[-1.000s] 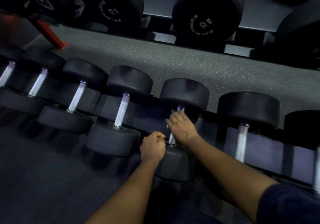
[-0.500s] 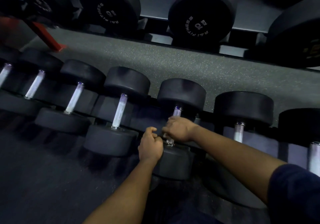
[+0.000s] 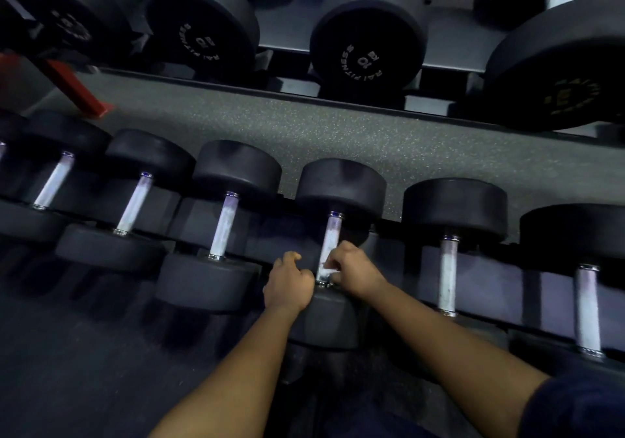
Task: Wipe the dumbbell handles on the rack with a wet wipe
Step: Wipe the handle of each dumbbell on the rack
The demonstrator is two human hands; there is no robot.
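Near row of the rack (image 3: pixel 490 278), middle dumbbell handle (image 3: pixel 332 234): small white wet wipe (image 3: pixel 325 273) pinched against its near end by curled fingers (image 3: pixel 334 263) of the right hand (image 3: pixel 353 273); left hand (image 3: pixel 287 283) fisted just left of the handle, apparently empty.

both my bare forearms reach forward and converge. my left hand (image 3: pixel 288 285) is curled in a loose fist, knuckles up, nothing seen in it. my right hand (image 3: pixel 353 273) sits just beside it, wrist bent inward, fingers (image 3: pixel 333 263) curled and pinching the wet wipe (image 3: pixel 325 272).
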